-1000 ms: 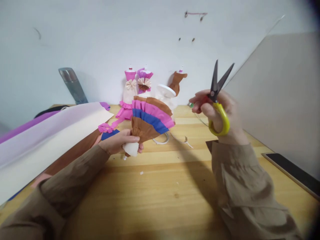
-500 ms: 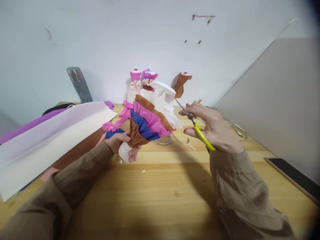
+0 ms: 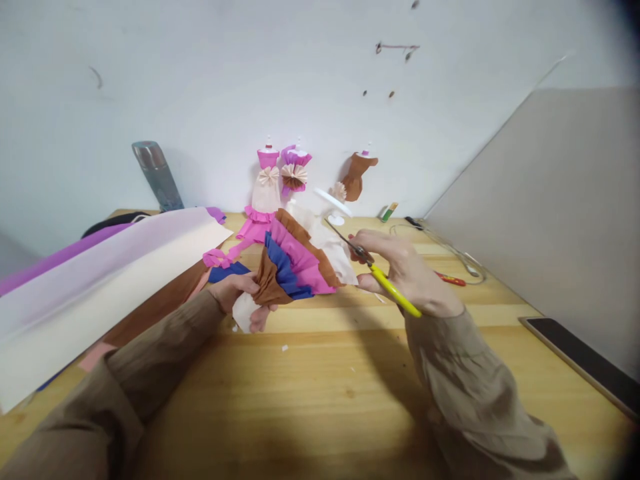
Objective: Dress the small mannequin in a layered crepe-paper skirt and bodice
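I had the left hand (image 3: pixel 229 292) closed around the narrow end of a paper dress (image 3: pixel 296 261), with the thumb on top and the other fingers curled under. The dress was up over the middle of the wooden table (image 3: pixel 325 400), and its skirt spread out toward the right hand (image 3: pixel 417 275). I saw ruffles of brown, blue, pink, brown again and then white, and a smooth white bit (image 3: pixel 244 311) poked out by the left hand.

My right hand held scissors (image 3: pixel 394 292) with a yellow handle. The blades reached over the white ruffle, but I saw them from the side and could not tell if they were apart. The right thumb was next to the white edge, and I could not tell if it pinched it.

At the back, by the wall, I saw a pink and cream dress (image 3: pixel 267 193) and a brown one (image 3: pixel 355 179) standing up. Big paper sheets (image 3: pixel 130 267) lay on the left, and a phone (image 3: pixel 583 363) lay on the right
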Motion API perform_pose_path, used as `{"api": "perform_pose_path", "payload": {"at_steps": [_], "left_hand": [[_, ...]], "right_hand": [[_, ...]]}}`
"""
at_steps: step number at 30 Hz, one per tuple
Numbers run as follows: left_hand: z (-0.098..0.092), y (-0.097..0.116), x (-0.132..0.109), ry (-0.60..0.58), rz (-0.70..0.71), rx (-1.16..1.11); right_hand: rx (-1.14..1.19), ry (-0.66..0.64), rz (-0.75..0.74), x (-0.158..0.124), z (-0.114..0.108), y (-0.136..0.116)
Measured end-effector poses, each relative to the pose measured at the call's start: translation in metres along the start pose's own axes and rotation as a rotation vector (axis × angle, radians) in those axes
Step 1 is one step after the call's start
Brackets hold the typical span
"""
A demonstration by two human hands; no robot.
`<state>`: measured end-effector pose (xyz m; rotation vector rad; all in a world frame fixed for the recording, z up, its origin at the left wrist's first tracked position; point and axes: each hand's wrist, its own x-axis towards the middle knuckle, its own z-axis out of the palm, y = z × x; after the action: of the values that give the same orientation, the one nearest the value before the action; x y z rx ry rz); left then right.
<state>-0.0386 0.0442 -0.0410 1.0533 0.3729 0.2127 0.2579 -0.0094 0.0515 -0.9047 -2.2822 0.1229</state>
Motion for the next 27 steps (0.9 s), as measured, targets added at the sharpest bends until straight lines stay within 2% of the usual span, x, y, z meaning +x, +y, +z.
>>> {"api": "perform_pose_path", "payload": {"at_steps": [5, 27], "left_hand": [[0.0000, 0.0020, -0.0007, -0.005, -0.014, 0.001], [-0.0092, -0.0030, -0.0027, -0.043, -0.015, -0.005]], "right_hand": [[-0.117, 0.008, -0.042, -0.0009, -0.0006, -0.0040], [-0.193, 0.006, -0.092, -0.0002, -0.0042, -0.0104]]}}
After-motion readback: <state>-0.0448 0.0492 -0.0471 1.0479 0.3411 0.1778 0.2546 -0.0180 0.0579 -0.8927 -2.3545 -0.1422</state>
